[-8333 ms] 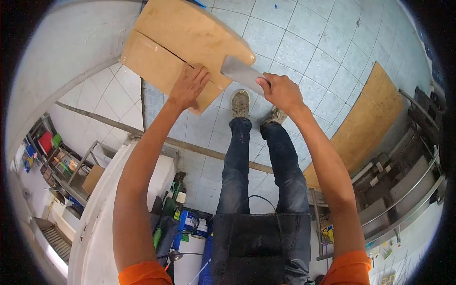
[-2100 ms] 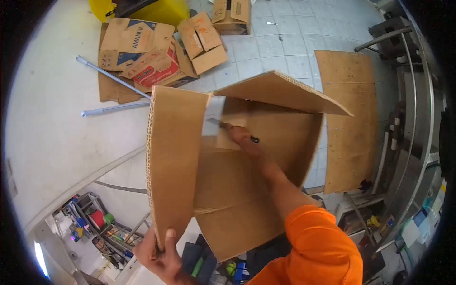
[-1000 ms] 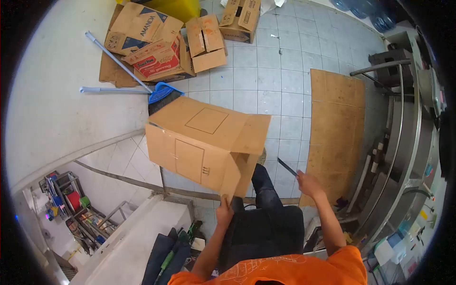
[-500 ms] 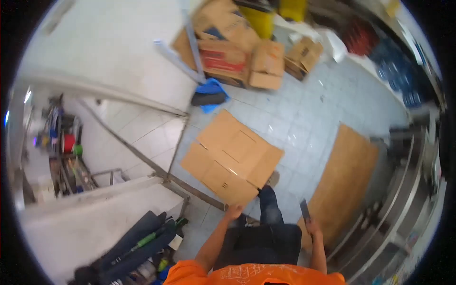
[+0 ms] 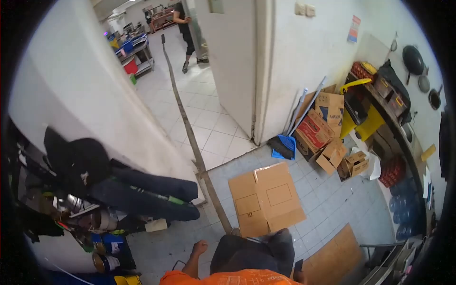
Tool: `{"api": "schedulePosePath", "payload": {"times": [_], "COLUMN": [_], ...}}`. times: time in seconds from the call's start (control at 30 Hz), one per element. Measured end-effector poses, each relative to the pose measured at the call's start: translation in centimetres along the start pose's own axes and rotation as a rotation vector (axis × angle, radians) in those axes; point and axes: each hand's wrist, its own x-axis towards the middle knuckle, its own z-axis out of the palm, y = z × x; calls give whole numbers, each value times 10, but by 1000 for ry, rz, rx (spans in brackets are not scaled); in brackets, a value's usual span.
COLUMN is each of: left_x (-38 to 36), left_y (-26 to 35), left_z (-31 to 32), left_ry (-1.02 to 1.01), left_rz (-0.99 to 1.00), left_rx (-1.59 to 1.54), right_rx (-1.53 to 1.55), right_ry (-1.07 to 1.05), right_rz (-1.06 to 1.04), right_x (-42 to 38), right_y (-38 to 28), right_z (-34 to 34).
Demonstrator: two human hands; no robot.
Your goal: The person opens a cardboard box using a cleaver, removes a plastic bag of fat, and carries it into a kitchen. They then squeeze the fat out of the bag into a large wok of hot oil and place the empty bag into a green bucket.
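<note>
A flattened cardboard box (image 5: 280,199) lies on the tiled floor in front of the knees, with printed outlines and a strip of tape at its far edge. My left hand (image 5: 200,247) is curled closed left of my thigh, apart from the cardboard, with nothing visible in it. Low in the view, my right hand (image 5: 299,277) grips a dark flat blade (image 5: 298,266); that hand is partly cut off by the bottom edge of the view. Beside it on the right lies a brown cardboard sheet (image 5: 335,251).
Boxes (image 5: 316,130) lean by the wall behind a blue dustpan (image 5: 289,147). Dark rolled items (image 5: 142,192) jut from the left. A person (image 5: 183,31) stands beyond the open door (image 5: 232,61). Water bottles (image 5: 403,209) stand at the right.
The view has swung left and up, bringing in the doorway and the person. My left hand has come off the flattened box's near edge and moved left.
</note>
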Motion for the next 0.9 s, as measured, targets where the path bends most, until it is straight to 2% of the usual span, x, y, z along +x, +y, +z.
{"api": "schedulePosePath", "payload": {"times": [0.07, 0.2, 0.27, 0.37, 0.43, 0.53, 0.57, 0.63, 0.7, 0.73, 0.8, 0.83, 0.9], "left_x": [-3, 21, 28, 34, 35, 51, 44, 30, 30, 38, 88, 97, 100], "left_y": [-26, -61, -51, -20, -3, 4, 12, 24, 12, 1, -62, -70, -66], "left_z": [-7, 2, 3, 2, -3, -6, -15, -36, -42, -44, -27, -28, -33], "left_ry": [77, 28, 33, -24, 3, 2, -1, -69, -44, -16, 58, 146, -39], "left_rz": [-105, -50, 76, -41, 123, 224, 222, 88, 104, 130, 417, 551, 132], "left_rx": [-67, -93, -26, -167, -237, -204, -196, -248, -212, -189, 285, 509, 33], "right_rx": [-12, -4, 12, 33, 39, 46, 49, 52, 46, 39, 13, -2, 3], "right_ry": [9, 34, 52, 69, 66, 54, 44, 31, 13, 5, -4, -8, 0], "right_rz": [-24, -34, -38, -28, -19, -5, 1, 2, -10, -21, -66, -84, -91], "right_x": [-18, -44, -52, -62, -62, -58, -54, -46, -37, -33, -22, -16, -10], "right_y": [-18, -39, -42, -40, -39, -32, -33, -33, -34, -36, -39, -36, -36], "right_z": [6, 9, 9, 9, 15, 23, 26, 35, 44, 50, 57, 62, 67]}}
